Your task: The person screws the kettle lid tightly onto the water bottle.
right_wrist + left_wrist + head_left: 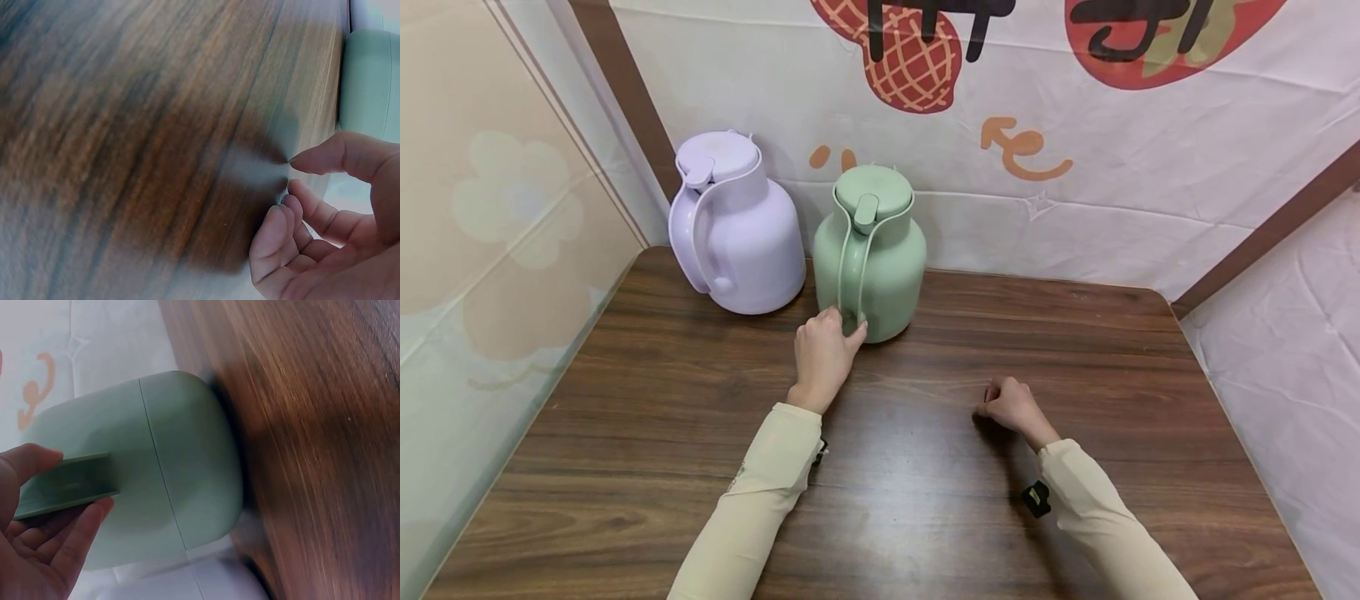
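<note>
A green vacuum jug (pixel 891 267) stands upright at the back of the table, its handle facing me. My left hand (pixel 826 354) holds the lower part of that handle (pixel 69 481), thumb on one side and fingers on the other, as the left wrist view shows. To its left stands a lilac vacuum jug (pixel 760 242) of the same shape, lid on. My right hand (pixel 1011 406) is low over the table to the right, fingers loosely curled. In the right wrist view a gap shows between thumb and index fingertip, with nothing held.
The brown wood-grain table (pixel 880 500) has rounded back corners. Behind the jugs hangs a white printed cloth (pixel 1112 225), close to the table's back edge. More cloth panels stand at the left and right sides.
</note>
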The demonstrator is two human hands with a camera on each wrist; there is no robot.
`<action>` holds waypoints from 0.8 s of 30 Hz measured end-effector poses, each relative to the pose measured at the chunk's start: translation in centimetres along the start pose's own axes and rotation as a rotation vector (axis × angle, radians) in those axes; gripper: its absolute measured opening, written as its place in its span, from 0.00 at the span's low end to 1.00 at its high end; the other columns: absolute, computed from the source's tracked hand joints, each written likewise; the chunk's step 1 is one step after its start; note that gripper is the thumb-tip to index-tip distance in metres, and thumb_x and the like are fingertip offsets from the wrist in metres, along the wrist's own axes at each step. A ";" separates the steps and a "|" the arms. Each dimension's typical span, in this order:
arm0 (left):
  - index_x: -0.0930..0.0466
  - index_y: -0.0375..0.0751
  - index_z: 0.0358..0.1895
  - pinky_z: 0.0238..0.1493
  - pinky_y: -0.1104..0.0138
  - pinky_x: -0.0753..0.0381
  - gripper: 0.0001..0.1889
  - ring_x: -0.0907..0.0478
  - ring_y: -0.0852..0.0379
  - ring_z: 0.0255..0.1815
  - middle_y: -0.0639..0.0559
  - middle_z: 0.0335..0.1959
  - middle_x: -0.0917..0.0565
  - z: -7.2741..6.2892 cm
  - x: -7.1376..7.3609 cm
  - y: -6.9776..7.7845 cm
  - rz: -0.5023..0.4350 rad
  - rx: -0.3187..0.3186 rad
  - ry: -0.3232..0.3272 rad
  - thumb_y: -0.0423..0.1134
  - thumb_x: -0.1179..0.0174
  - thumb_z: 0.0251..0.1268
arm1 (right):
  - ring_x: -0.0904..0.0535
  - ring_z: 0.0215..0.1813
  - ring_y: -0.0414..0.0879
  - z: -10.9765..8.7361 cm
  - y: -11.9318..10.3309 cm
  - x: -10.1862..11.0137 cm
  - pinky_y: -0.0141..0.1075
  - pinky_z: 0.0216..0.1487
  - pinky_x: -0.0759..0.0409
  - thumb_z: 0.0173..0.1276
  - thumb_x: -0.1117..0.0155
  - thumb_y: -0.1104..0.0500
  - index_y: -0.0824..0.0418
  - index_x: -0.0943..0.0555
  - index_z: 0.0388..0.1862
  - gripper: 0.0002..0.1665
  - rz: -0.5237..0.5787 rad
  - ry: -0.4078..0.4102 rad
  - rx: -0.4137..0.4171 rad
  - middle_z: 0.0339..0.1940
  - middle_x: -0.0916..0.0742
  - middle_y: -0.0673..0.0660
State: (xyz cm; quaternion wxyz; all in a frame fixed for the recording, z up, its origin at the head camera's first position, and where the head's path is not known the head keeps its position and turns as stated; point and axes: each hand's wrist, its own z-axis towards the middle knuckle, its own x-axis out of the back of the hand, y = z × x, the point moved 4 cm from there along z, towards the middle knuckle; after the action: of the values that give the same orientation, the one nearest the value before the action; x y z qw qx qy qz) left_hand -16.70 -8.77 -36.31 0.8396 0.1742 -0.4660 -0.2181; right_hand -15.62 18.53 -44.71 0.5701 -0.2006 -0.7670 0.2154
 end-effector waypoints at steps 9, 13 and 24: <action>0.36 0.37 0.13 0.19 0.55 0.29 0.21 0.27 0.40 0.15 0.45 0.11 0.32 1.0 -0.2 -0.7 0.000 0.030 -0.011 0.40 0.35 0.53 | 0.31 0.21 0.44 0.1 0.3 -0.1 0.33 0.25 0.34 0.51 0.33 0.61 0.60 0.27 0.17 0.12 0.016 -0.017 -0.011 0.15 0.26 0.50; 0.35 0.37 0.14 0.21 0.54 0.28 0.20 0.26 0.39 0.16 0.44 0.12 0.31 1.5 -0.4 -1.0 0.000 0.043 -0.008 0.40 0.34 0.52 | 0.31 0.21 0.44 0.2 0.3 -0.1 0.33 0.25 0.34 0.51 0.33 0.61 0.61 0.27 0.17 0.12 0.013 -0.013 -0.008 0.15 0.26 0.50; 0.32 0.34 0.17 0.23 0.55 0.28 0.18 0.26 0.40 0.18 0.44 0.13 0.30 2.6 -0.7 -1.7 -0.012 0.100 -0.036 0.40 0.35 0.54 | 0.32 0.21 0.44 0.2 0.4 -0.1 0.33 0.24 0.35 0.51 0.34 0.61 0.61 0.27 0.17 0.11 0.010 -0.011 0.004 0.14 0.26 0.49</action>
State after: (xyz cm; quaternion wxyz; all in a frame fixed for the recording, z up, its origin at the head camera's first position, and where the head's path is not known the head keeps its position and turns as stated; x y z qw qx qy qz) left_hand -19.59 -10.06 -36.29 0.8200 0.2151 -0.4902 -0.2026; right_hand -15.71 18.73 -45.07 0.5651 -0.2019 -0.7688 0.2209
